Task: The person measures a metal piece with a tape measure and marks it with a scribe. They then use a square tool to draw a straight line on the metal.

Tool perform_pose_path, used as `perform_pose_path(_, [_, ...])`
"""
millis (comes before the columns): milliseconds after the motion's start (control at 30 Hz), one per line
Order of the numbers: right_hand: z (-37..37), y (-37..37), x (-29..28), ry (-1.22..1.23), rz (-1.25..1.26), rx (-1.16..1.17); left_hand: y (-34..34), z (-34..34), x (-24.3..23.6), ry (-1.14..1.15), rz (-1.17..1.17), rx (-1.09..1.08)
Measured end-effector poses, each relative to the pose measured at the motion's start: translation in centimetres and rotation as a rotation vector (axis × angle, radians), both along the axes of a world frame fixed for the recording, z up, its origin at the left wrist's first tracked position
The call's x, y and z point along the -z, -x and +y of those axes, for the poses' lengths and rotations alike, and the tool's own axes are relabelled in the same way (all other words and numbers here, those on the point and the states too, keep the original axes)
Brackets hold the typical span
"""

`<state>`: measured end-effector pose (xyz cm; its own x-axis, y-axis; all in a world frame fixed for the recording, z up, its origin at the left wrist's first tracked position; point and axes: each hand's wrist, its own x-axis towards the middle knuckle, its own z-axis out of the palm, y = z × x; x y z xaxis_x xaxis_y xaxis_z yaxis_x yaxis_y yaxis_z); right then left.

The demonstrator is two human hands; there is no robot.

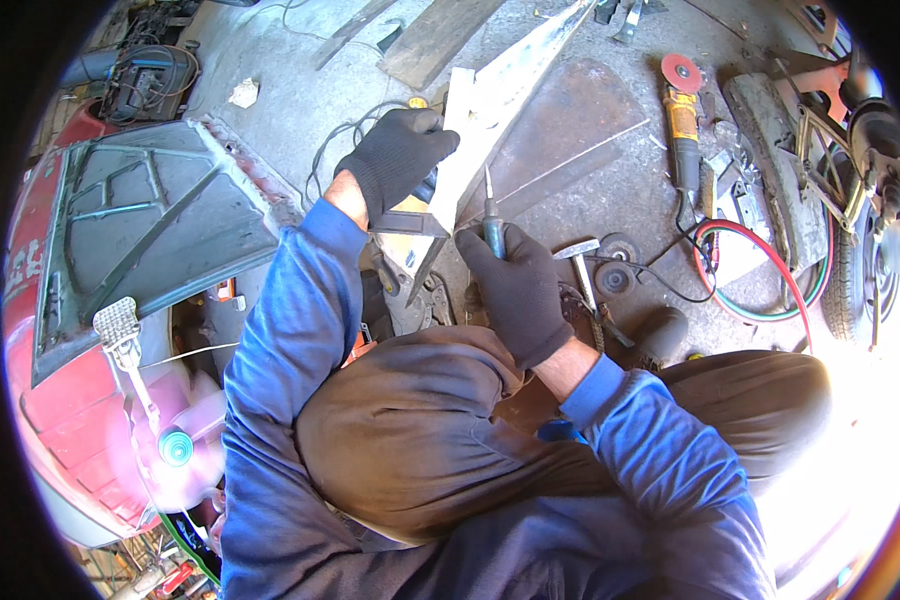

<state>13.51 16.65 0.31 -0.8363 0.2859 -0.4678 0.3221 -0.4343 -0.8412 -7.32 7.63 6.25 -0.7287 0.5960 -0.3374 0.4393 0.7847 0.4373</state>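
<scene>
My left hand (402,160), in a black glove, is closed at the near left edge of a long white metal piece (515,85). Beneath its palm a bit of dark blue shows, beside a dark flat angled piece (410,222); what the fingers hold is hidden. My right hand (518,290), gloved too, grips the teal handle of an awl (493,228). Its thin tip points away from me, just right of the white piece. Under and beyond that lies a dark, roughly triangular metal sheet (580,125) on the floor.
An angle grinder (682,125) with a red disc lies at the right, near a red hose (770,258). A hammer (582,272) and round discs (616,268) are by my right hand. A dark panel (150,220) leans at left beside a blurred, spinning fan (175,445).
</scene>
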Motion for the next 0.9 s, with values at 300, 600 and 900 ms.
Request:
perform_pose_path(300, [1.3,0.5,0.0,-0.412,0.116,0.038,1.4,-0.6,1.7,-0.059,0.018,0.094])
perform_pose_path(600, [8.2,5.5,-4.1,-0.937,0.219,-0.157,0.8,-0.1,1.0,-0.1,-0.172,-0.079])
perform_pose_path(900, [10.3,10.5,-5.3,-1.178,0.155,-0.343,0.6,0.2,0.6,-0.156,-0.306,-0.173])
